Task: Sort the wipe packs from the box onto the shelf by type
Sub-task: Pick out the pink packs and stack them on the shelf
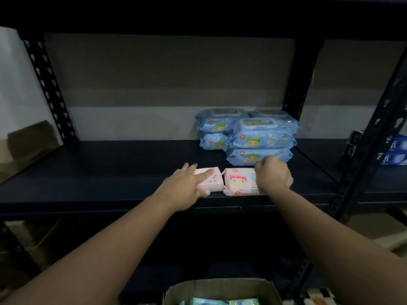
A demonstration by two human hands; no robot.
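1. A dark metal shelf board (110, 172) runs across a dim storage rack, with a pale grey wall behind it.
2. Two small pink wipe packs lie flat at the board's front edge, side by side and nearly touching: the left pink pack (210, 180) and the right pink pack (239, 182).
3. Each pink pack's long axis runs front to back; the right pack's cartoon face is upright toward the viewer.
4. The left hand (185, 187) lies over the left pink pack, fingers spread and flat, thumb at its near edge.
5. The right hand (273, 175) is curled closed around the right pink pack's right side.
6. Just behind, blue wipe packs (259, 137) are stacked flat, long axes left to right.
7. Below, an open brown cardboard box (220, 287) holds greenish packs (220, 302).
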